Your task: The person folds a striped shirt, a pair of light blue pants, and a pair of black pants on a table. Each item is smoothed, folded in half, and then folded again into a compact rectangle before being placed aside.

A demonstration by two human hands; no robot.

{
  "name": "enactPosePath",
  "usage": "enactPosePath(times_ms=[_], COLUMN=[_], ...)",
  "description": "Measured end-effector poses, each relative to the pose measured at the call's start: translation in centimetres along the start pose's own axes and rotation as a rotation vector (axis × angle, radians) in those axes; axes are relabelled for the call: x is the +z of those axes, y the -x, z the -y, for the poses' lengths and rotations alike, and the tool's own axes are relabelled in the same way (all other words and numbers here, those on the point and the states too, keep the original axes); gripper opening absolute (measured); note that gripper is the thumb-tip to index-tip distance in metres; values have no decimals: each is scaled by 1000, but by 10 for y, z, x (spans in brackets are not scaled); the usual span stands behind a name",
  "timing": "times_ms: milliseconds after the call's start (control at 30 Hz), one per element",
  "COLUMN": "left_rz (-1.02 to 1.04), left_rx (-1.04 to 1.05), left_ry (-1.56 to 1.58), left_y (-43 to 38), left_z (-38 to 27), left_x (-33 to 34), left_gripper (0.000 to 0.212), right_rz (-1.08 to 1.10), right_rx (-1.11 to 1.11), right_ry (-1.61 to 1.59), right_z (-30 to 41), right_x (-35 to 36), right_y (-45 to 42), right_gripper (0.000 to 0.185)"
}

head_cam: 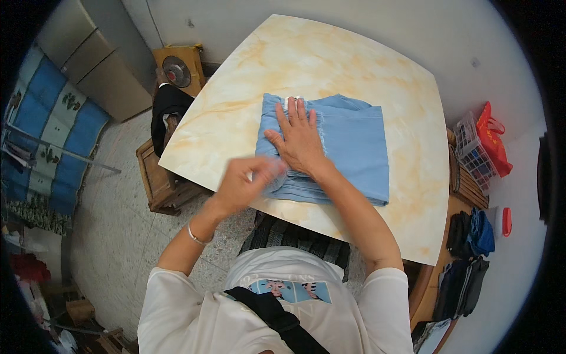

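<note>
A folded light-blue garment (353, 141) lies on the marble-patterned table (345, 57), with gathered fabric and a frayed edge along its left part. My right hand (302, 141) rests flat on that left part, fingers spread, over a small white patch near the top edge. Close to the garment's lower left corner, my left hand (250, 181) is blurred, thumb and fingers curled towards each other at the fabric. Whether it pinches any cloth cannot be made out.
Left of the table stand a wooden stool (152, 177), dark cloth (170, 110) and a yellow-framed fan (177, 71). To the right are a white wire basket (473, 146) with a red bag (493, 141), and folded dark clothes (460, 287) on a wooden surface.
</note>
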State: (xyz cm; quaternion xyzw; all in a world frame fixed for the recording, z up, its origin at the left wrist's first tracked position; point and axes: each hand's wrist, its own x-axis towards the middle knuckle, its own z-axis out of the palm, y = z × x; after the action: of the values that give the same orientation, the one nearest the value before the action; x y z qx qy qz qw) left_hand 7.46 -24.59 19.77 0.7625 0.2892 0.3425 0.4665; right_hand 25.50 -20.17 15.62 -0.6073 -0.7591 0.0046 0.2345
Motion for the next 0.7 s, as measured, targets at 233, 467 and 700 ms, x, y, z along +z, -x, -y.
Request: enactPosePath(times_ms=[233,467,700], left_rz=[14,147,106], left_rx=[-81,-167,177], left_ry=[-960,-806,-329], left_y=[-24,-37,-94], left_z=[74,71,-11], left_x=[-18,4,108], left_gripper=[54,58,57], right_rz=[-77,-212,-499], right_rx=[169,331,609], right_ry=[35,-521,-2134], right_z=[8,-11,-18], right_x=[-11,-7,-44], right_y=[28,43,84], right_gripper=[62,55,54])
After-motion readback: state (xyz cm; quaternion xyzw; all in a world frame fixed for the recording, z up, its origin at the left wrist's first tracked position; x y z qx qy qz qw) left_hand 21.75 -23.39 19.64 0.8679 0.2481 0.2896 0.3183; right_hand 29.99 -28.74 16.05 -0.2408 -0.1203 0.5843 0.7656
